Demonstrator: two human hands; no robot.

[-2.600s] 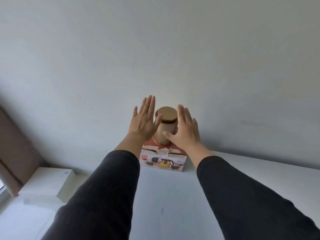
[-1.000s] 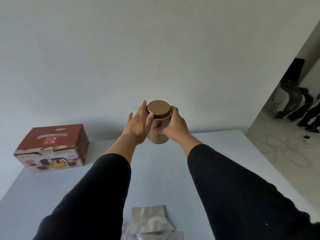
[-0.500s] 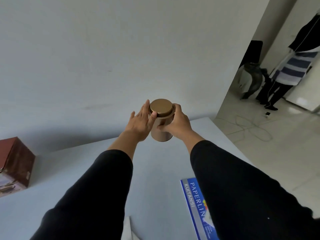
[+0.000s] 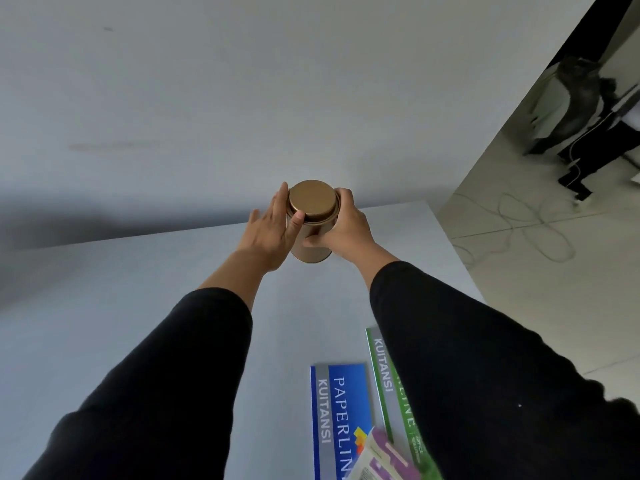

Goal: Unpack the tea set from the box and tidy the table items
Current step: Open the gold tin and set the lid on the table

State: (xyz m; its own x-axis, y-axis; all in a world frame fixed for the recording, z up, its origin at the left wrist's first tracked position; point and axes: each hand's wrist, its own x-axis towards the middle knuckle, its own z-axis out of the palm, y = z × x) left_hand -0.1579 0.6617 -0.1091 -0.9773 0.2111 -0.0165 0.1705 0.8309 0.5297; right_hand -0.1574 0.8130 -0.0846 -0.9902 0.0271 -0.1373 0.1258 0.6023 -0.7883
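Bronze tin (image 4: 313,225) upright between both hands, near the table's (image 4: 138,289) far right corner; right hand (image 4: 346,228) curled round its side; left hand (image 4: 268,233) flat-fingered against the other — long axis vertical.

Canister (image 4: 312,223) between hands, booklets (image 4: 341,417) nearer on table (image 4: 138,289).

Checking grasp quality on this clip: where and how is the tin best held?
By the round side wall below the lid, from the two sides. The tin is an upright cylinder, so the left hand and right hand on opposite sides hold it steady; the lid may lift off.
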